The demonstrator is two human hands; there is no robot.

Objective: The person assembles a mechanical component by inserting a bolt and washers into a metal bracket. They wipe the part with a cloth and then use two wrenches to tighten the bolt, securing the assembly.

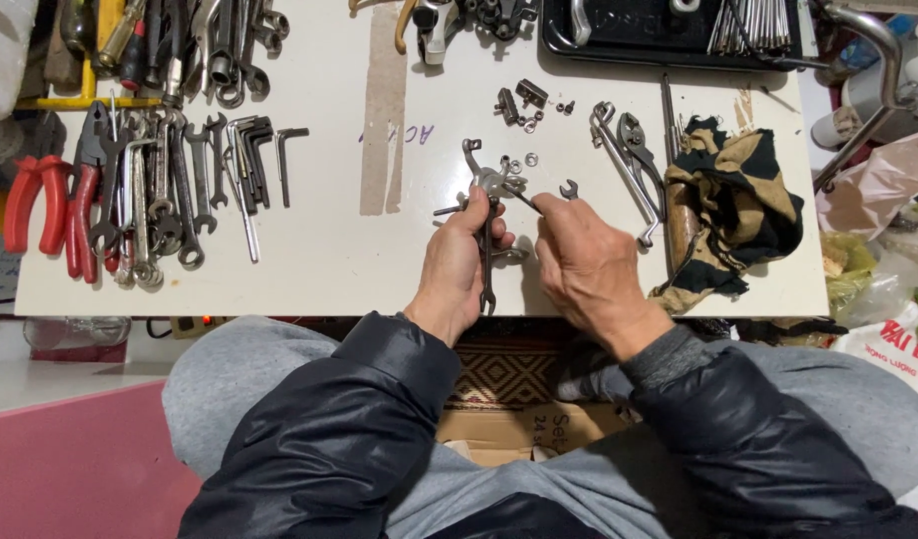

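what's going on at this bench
A person seated at a white worktable grips a small grey metal bracket assembly and a dark flat spanner in the left hand. The right hand works a thin open-ended spanner against it. Loose washers lie just beyond.

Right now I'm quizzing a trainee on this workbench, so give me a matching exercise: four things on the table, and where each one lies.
Things:
1. red-handled pliers
2. striped cloth
3. black tray
4. small wrench

Places:
A. far right corner of the white table
B. in the left hand, beside the right hand
C. left edge of the table
D. right edge, near side

Pairs: 1-C, 2-D, 3-A, 4-B
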